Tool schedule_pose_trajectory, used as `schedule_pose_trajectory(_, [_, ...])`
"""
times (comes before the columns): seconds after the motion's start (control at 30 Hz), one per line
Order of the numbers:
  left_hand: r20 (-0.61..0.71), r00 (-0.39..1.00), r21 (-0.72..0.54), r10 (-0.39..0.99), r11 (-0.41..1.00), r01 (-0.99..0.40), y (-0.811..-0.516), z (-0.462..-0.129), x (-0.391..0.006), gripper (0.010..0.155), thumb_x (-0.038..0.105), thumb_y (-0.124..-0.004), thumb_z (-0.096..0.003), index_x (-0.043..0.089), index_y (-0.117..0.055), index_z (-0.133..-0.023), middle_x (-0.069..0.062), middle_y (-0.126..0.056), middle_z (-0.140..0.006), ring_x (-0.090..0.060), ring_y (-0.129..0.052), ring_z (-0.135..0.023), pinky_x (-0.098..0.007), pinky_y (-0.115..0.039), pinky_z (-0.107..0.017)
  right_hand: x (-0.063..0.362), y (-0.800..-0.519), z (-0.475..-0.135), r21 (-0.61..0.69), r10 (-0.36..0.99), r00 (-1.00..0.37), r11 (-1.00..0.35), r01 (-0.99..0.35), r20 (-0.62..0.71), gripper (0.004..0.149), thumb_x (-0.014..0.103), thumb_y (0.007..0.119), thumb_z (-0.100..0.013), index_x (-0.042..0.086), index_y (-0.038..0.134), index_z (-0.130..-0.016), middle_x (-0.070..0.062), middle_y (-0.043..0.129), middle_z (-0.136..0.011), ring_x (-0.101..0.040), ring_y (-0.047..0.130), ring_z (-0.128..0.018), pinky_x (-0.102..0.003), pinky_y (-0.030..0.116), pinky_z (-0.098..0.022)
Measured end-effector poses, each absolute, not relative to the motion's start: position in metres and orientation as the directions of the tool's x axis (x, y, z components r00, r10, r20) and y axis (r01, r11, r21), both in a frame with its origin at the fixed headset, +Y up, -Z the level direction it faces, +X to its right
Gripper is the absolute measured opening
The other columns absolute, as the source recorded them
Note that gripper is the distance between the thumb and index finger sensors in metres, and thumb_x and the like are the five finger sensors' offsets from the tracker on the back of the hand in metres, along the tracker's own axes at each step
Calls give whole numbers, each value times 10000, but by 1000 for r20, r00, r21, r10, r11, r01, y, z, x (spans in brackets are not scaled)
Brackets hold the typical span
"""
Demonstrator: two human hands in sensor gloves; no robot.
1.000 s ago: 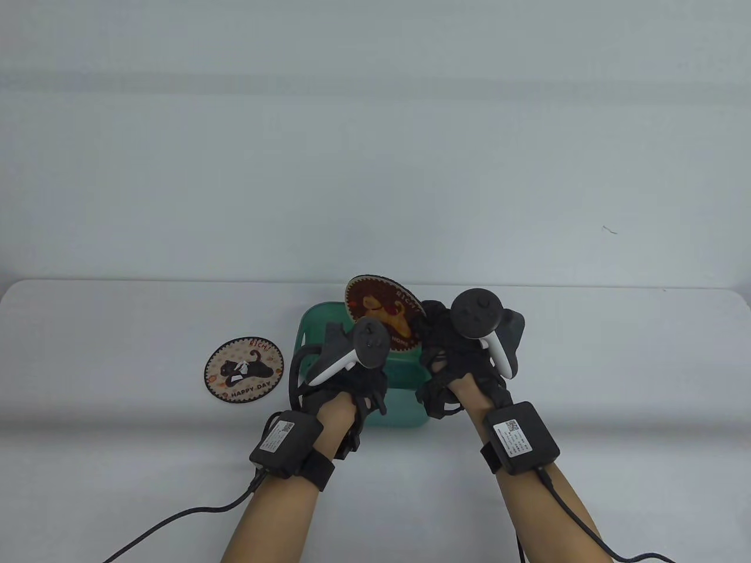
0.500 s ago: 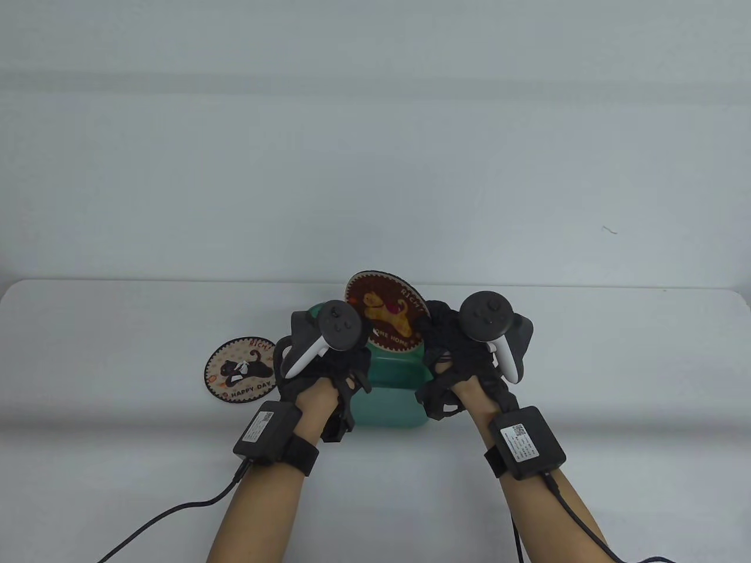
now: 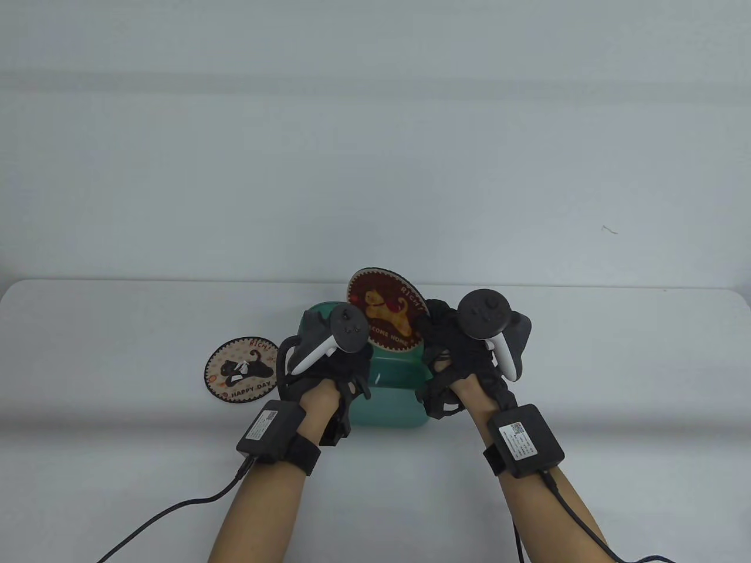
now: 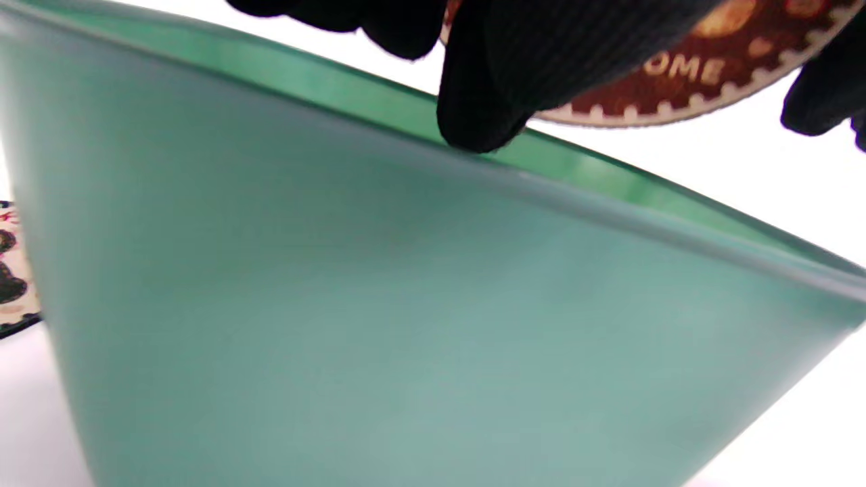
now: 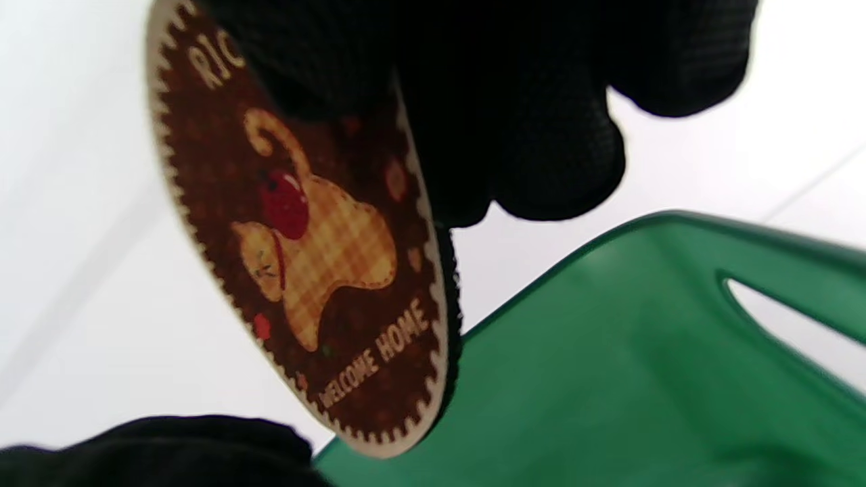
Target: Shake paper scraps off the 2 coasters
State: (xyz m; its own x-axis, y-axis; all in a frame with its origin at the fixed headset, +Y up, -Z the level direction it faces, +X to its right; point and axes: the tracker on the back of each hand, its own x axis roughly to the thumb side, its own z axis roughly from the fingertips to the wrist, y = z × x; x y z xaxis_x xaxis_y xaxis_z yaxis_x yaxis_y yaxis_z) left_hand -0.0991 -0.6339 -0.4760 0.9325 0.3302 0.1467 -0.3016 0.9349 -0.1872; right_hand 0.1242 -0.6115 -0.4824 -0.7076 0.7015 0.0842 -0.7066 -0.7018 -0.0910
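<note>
Black glove fabric fills the near ground of the table view: the left hand sits at about 7 o'clock from the green bin, and the left wrist view shows one of its fingertips touching the bin's rim, seemingly to steady it; whether the fingers curl round that rim I cannot tell. At about 3 o'clock from the bin, the right hand pinches the brown coaster by its edge, thumb on the printed face and fingers behind, as the right wrist view makes plain. That coaster stands tilted on edge above the far side of the bin's mouth, its cat picture and "WELCOME HOME" lettering facing the person. No paper scraps show on that face.

Farther to the left, at about 9 o'clock from the bin, the second coaster lies flat on the white table, with white scraps resting on its black-cat picture.

My judgement is that the first coaster's shake over the bin is in hand or close to finished. The next move calls for setting the brown coaster down, then lifting the second one level so nothing slides off early, carrying it over the bin and tipping it there.
</note>
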Motion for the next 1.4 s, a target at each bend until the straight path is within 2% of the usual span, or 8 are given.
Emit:
schedule_pose_trajectory(0.27, [159, 896, -114, 414, 909, -400, -620, -461, -118, 550, 380, -759, -473, 197, -621, -973, -107, -574, -1015, -395, -566, -907, -487, -578, -654, 134, -622, -483, -85, 767, -638, -633, -769, 63, 410, 314, 747, -430, 202, 672, -817, -60, 931, -672, -229, 950, -500, -435, 741, -442])
schedule_pose_trajectory(0.43, [160, 819, 63, 551, 823, -565, -620, -429, -162, 547, 383, -753, -476, 183, -620, -967, -118, -564, -1008, -405, -593, -891, -482, -613, -633, 169, -637, -477, -161, 914, -405, -399, -903, 5, 416, 308, 727, -436, 204, 645, -830, -59, 911, -684, -225, 938, -515, -432, 736, -447])
schedule_pose_trajectory(0.53, [135, 741, 121, 658, 731, -671, -634, -403, -190, 568, 376, -745, -482, 174, -569, -983, -124, -510, -1021, -413, -566, -901, -485, -606, -634, 200, -646, -468, -195, 968, -247, -251, -948, -45, 423, 303, 725, -439, 191, 631, -836, -63, 909, -681, -225, 941, -511, -430, 739, -442])
schedule_pose_trajectory(0.63, [130, 719, 177, 683, 697, -694, -652, -377, -205, 602, 375, -746, -482, 172, -514, -998, -130, -473, -1029, -417, -570, -900, -486, -613, -629, 231, -652, -456, -280, 978, -204, -210, -937, -51, 453, 306, 721, -440, 188, 595, -859, -56, 912, -673, -216, 946, -502, -423, 745, -437])
schedule_pose_trajectory(0.83, [69, 704, 99, 707, 697, -710, -706, -349, -209, 616, 378, -742, -484, 171, -487, -1005, -133, -446, -1035, -421, -562, -903, -490, -611, -629, 287, -691, -438, -451, 988, -70, -124, -884, -134, 505, 306, 705, -446, 183, 512, -896, -58, 896, -681, -213, 934, -508, -419, 738, -440])
schedule_pose_trajectory(0.97, [48, 720, -15, 692, 721, -693, -731, -346, -208, 619, 379, -745, -481, 167, -491, -1004, -137, -447, -1034, -429, -555, -906, -500, -606, -632, 319, -722, -422, -503, 967, -76, -192, -842, -242, 515, 301, 701, -447, 182, 497, -904, -68, 895, -676, -217, 931, -501, -422, 735, -436])
schedule_pose_trajectory(1.33, [36, 740, -85, 671, 740, -667, -747, -352, -202, 602, 379, -745, -478, 161, -526, -994, -144, -483, -1023, -432, -585, -892, -497, -622, -623, 368, -764, -380, -548, 890, -130, -377, -747, -436, 558, 297, 702, -443, 176, 441, -922, -84, 897, -665, -231, 931, -489, -428, 735, -428])
schedule_pose_trajectory(1.4, [43, 733, -87, 679, 734, -674, -747, -352, -201, 597, 379, -744, -478, 161, -535, -992, -142, -494, -1021, -432, -595, -887, -495, -629, -620, 371, -770, -375, -511, 858, -157, -427, -746, -488, 583, 295, 701, -444, 179, 401, -930, -95, 893, -665, -239, 929, -486, -430, 733, -425])
